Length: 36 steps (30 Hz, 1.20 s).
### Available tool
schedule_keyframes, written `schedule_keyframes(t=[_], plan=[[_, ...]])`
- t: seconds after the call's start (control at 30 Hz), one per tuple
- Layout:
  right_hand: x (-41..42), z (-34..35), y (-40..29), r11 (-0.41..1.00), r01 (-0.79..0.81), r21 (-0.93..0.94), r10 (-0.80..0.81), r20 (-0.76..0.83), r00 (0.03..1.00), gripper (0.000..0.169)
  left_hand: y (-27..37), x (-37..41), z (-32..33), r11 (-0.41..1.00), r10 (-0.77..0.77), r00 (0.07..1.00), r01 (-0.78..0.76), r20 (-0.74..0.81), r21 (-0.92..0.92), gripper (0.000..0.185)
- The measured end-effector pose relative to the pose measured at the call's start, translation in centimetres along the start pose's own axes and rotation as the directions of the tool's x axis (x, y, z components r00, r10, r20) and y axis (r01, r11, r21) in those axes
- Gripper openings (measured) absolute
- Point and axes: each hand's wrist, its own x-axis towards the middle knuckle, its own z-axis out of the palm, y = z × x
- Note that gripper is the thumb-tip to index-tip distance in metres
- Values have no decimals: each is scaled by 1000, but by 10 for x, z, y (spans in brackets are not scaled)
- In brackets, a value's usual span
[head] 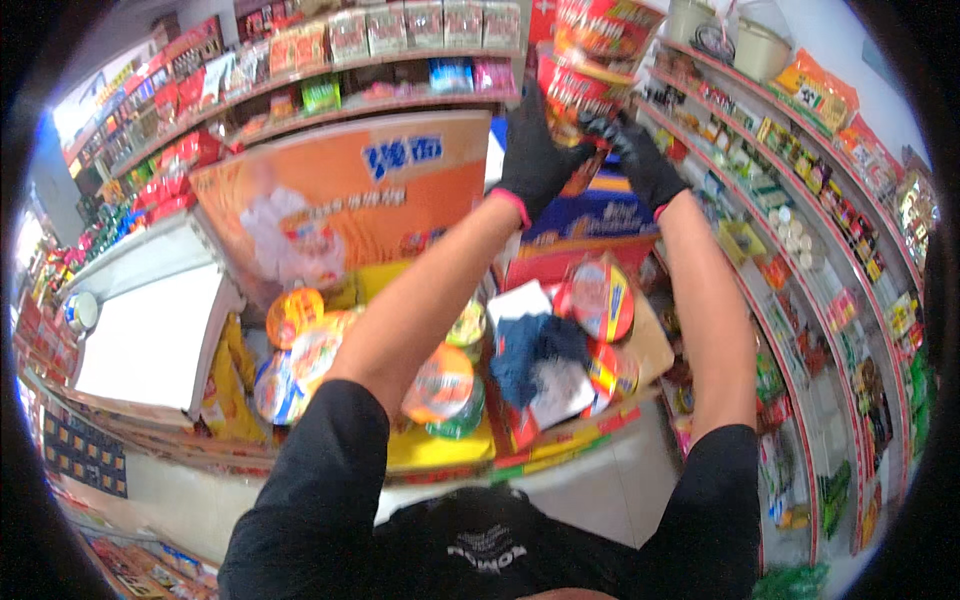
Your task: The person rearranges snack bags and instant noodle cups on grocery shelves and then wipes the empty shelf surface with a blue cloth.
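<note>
Both my hands wear black gloves with pink cuffs and are raised at the top centre. My left hand (541, 154) is pressed against the left and lower side of a stack of red instant noodle cups (581, 86). My right hand (634, 150) grips the lower right of the same stack. Below them stands a dark blue carton (589, 217). An open cardboard box (649, 349) nearer to me holds lidded noodle cups (602, 300), a dark blue cloth (529, 352) and white paper. More lidded cups (442, 382) stand in a yellow box on its left.
An orange printed cardboard panel (352, 202) stands behind the yellow box. To the left is a white-topped case (150, 345). Packed shelves (787, 187) curve down the right side, and another shelf (435, 101) with packets runs along the back. Pale floor tiles (607, 487) show near my body.
</note>
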Motion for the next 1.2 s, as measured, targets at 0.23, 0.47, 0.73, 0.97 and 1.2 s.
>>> schedule_keyframes(t=[0.23, 0.47, 0.73, 0.97, 1.2], plan=[[56, -5, 54, 998, 65, -3, -65, 29, 997, 47, -48, 7, 20, 988, -149, 988, 150, -37, 29, 115], [58, -15, 71, 999, 21, 28, -22, 41, 999, 62, -59, 0, 35, 986, -158, 985, 162, -70, 47, 100], [54, -13, 85, 998, 28, 59, -27, -21, 999, 51, -56, 3, 39, 983, -115, 986, 131, -120, 130, 84], [70, -73, 168, 389, 386, -836, -500, 159, 851, 53, -51, -40, 47, 983, -147, 988, 151, -48, 108, 106], [21, -29, 23, 144, 602, -785, -822, 244, 515, 48, 119, -66, -113, 981, -52, 968, 3, 247, 194, 116]])
